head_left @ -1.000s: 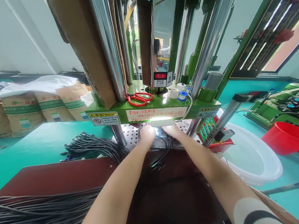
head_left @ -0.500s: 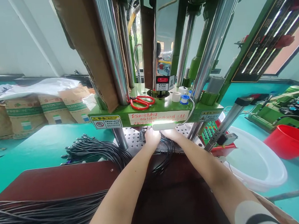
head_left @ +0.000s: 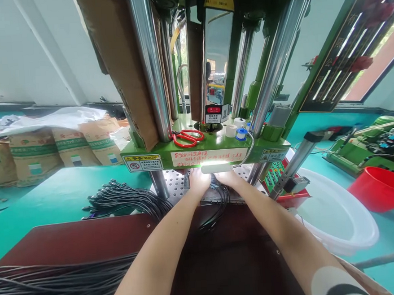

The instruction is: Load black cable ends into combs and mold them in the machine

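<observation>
Both my arms reach forward under the green plate of a press (head_left: 150, 157). My left hand (head_left: 199, 183) is beneath a bright lamp (head_left: 216, 168), over the perforated metal bed (head_left: 176, 180). To its right is my right hand (head_left: 229, 178), also under the plate edge. Glare and the lamp hide the fingers of both hands, so what they hold does not show. Black cables (head_left: 222, 197) hang down between the hands, curving over the front of the bed onto the dark red tabletop (head_left: 105, 235).
Red-handled scissors (head_left: 188, 138) and a blue-and-white tape spool (head_left: 241, 134) lie on the press plate. Cable bundles lie on the left, one with connector ends (head_left: 119, 195), another nearer (head_left: 58, 287). A control panel (head_left: 276, 175), white tub (head_left: 336, 209) and red bucket (head_left: 382, 188) are at right.
The view has tilted slightly, so the press sits a little lower in the frame. Both hands stay under the plate, with little visible shift; the cables hang as before.
</observation>
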`<action>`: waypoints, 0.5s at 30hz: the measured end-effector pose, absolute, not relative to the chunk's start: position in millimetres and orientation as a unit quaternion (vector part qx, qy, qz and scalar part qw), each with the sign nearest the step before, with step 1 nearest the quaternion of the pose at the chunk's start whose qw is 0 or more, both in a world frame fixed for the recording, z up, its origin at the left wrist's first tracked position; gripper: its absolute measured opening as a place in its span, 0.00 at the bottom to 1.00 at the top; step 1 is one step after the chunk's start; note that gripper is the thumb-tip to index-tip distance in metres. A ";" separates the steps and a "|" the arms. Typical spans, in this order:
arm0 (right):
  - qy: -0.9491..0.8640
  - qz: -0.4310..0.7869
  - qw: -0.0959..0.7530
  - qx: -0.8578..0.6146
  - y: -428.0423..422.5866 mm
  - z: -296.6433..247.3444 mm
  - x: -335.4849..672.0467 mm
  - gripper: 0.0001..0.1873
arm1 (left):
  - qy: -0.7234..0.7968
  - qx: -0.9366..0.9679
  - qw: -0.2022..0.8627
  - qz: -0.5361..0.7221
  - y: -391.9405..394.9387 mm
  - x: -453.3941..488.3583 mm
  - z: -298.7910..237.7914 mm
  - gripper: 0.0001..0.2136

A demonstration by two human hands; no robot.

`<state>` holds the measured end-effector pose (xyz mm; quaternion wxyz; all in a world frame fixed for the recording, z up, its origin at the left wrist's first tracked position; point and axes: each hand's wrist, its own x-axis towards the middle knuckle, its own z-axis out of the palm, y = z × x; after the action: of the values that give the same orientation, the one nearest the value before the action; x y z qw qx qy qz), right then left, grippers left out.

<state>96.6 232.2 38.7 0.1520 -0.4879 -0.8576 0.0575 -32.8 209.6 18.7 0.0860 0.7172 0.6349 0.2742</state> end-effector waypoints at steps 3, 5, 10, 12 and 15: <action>-0.880 0.057 0.133 -0.452 223.2 40.5 110.9 0.17 | 0.583 0.773 0.079 0.237 205.3 -49.0 24.5 0.14; -0.891 0.059 0.121 -0.435 219.6 39.2 115.7 0.21 | 0.549 0.804 0.083 0.214 203.8 -60.1 26.3 0.14; -0.897 0.063 0.101 -0.425 222.5 33.3 115.7 0.23 | 0.514 0.835 0.087 0.177 206.9 -75.5 18.2 0.16; -0.896 0.063 0.096 -0.428 226.0 31.2 114.4 0.24 | 0.515 0.836 0.083 0.170 210.7 -76.6 12.0 0.18; -0.891 0.065 0.094 -0.438 230.6 29.1 112.0 0.24 | 0.526 0.829 0.088 0.165 217.8 -75.4 5.7 0.18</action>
<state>112.0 230.6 29.1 0.0939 -0.4385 -0.8915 0.0649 -75.4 217.8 5.7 0.0881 0.8295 0.5263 0.1648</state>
